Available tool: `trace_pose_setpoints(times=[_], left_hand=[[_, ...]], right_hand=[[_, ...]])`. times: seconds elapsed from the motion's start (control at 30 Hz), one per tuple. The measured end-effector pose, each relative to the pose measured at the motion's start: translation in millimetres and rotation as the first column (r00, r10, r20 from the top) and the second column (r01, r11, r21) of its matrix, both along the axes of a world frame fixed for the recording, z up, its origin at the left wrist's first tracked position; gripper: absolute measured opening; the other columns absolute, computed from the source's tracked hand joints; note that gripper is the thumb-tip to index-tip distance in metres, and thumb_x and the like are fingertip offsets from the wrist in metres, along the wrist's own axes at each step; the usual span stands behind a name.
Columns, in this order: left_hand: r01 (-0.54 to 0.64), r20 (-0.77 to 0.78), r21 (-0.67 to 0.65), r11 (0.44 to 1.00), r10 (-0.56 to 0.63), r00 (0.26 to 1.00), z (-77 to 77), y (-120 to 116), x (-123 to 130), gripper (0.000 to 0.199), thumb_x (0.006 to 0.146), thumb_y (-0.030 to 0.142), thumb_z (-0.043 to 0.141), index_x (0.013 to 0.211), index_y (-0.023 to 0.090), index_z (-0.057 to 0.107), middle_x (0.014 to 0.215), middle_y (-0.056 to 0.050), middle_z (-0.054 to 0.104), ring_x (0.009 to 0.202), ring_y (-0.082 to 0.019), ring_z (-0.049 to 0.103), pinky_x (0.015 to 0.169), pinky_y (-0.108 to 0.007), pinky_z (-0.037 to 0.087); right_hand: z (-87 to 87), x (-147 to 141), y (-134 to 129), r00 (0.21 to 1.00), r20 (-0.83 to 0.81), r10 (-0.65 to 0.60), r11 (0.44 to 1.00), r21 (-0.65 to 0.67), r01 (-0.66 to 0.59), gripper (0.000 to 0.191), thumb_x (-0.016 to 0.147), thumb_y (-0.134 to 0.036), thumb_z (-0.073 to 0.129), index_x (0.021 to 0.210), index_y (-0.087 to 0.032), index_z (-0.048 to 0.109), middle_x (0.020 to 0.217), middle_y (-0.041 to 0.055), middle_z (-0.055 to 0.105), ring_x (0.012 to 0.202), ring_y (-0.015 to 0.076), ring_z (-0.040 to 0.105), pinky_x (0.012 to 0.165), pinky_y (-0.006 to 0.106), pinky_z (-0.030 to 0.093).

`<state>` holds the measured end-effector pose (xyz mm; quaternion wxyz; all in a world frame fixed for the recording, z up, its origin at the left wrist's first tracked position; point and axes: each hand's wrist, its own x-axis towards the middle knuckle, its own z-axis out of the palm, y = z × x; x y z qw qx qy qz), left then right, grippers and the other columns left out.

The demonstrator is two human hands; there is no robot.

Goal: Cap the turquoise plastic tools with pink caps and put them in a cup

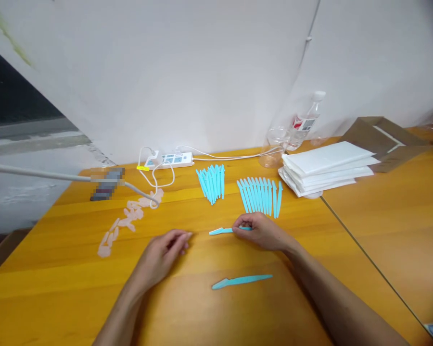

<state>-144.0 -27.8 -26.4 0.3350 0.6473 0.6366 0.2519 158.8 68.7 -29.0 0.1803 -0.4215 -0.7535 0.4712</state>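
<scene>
My right hand point(260, 231) pinches the handle of a light-blue eyebrow razor point(222, 231), whose head points left. Left of that razor, my left hand point(168, 252) is closed, thumb against the curled fingers. Anything inside it is hidden. Closer to me, a second blue eyebrow razor point(241, 280) lies flat on the wooden table point(180, 312). Beyond my right hand is a row of several blue razors point(260, 194), side by side. To the left of that row sits an overlapping bunch of blue razors point(211, 182). Pale pink, flat small pieces point(124, 222) are scattered at the left.
A white power strip point(176, 159) with looping cables lies against the wall. A blurred-out dark object point(107, 183) rests at left. Back right, a plastic bottle point(305, 122), a clear container point(272, 149), stacked white packets point(326, 168) and an open cardboard box point(386, 139) stand together.
</scene>
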Motion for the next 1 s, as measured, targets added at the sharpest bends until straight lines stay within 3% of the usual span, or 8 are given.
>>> trace_pose_setpoints(times=[0.1, 0.17, 0.4, 0.6, 0.8, 1.0], left_hand=[[0.084, 0.144, -0.075, 0.994, -0.073, 0.987, 7.4, 21, 43, 0.035, 0.094, 0.047, 0.049, 0.088, 0.019, 0.068, 0.072, -0.002, 0.068, 0.066, -0.014, 0.059, 0.062, -0.022, 0.045], [0.105, 0.194, -0.108, 0.989, -0.082, 0.978, 9.2, 29, 54, 0.038, 0.094, 0.049, 0.049, 0.083, 0.018, 0.067, 0.071, -0.002, 0.067, 0.064, -0.013, 0.057, 0.061, -0.022, 0.043], [0.058, 0.290, -0.150, 0.987, -0.012, 0.957, 6.1, 29, 50, 0.035, 0.093, 0.047, 0.051, 0.087, 0.016, 0.066, 0.071, -0.002, 0.063, 0.063, -0.012, 0.053, 0.061, -0.022, 0.042], [0.091, 0.238, -0.113, 0.989, -0.062, 0.969, 3.5, 28, 55, 0.034, 0.094, 0.045, 0.050, 0.085, 0.017, 0.067, 0.068, 0.000, 0.062, 0.062, -0.011, 0.050, 0.059, -0.022, 0.038], [0.068, 0.237, -0.134, 0.989, -0.035, 0.971, 5.6, 26, 46, 0.033, 0.094, 0.044, 0.051, 0.086, 0.016, 0.067, 0.068, 0.001, 0.060, 0.063, -0.010, 0.049, 0.059, -0.021, 0.038], [0.122, 0.308, -0.129, 0.984, -0.077, 0.948, 0.9, 24, 65, 0.035, 0.095, 0.045, 0.050, 0.082, 0.015, 0.064, 0.068, 0.000, 0.061, 0.062, -0.010, 0.051, 0.060, -0.022, 0.040]], right_hand=[[-1.6, 0, -3, 1.000, -0.020, -0.014, 0.999, 0.032, 0.014, 0.025, 0.086, -0.036, 0.057, 0.078, -0.018, 0.072, 0.068, -0.0005, 0.065, 0.059, 0.0105, 0.050, 0.052, 0.020, 0.034], [-1.4, 2, -4, 0.999, -0.021, -0.027, 0.998, 0.048, 0.028, 0.025, 0.086, -0.037, 0.058, 0.078, -0.017, 0.071, 0.069, -0.0003, 0.065, 0.059, 0.0105, 0.050, 0.052, 0.021, 0.034], [-0.7, 5, -3, 1.000, -0.007, -0.028, 0.997, 0.067, 0.028, 0.024, 0.088, -0.036, 0.058, 0.079, -0.018, 0.071, 0.070, -0.0006, 0.066, 0.061, 0.0109, 0.052, 0.055, 0.021, 0.037], [-4.9, -1, -7, 1.000, -0.017, 0.007, 0.997, 0.072, -0.006, 0.023, 0.089, -0.034, 0.057, 0.080, -0.019, 0.071, 0.071, -0.0011, 0.066, 0.061, 0.0108, 0.051, 0.055, 0.022, 0.036], [-3.0, -3, -7, 1.000, -0.014, -0.010, 0.999, 0.053, 0.010, 0.025, 0.089, -0.037, 0.058, 0.081, -0.018, 0.071, 0.069, -0.0016, 0.064, 0.060, 0.0098, 0.048, 0.054, 0.021, 0.034], [1.4, -9, -15, 0.998, -0.035, 0.046, 0.998, 0.045, -0.044, 0.024, 0.089, -0.036, 0.057, 0.082, -0.019, 0.073, 0.069, -0.0013, 0.065, 0.059, 0.0101, 0.049, 0.055, 0.022, 0.035]])
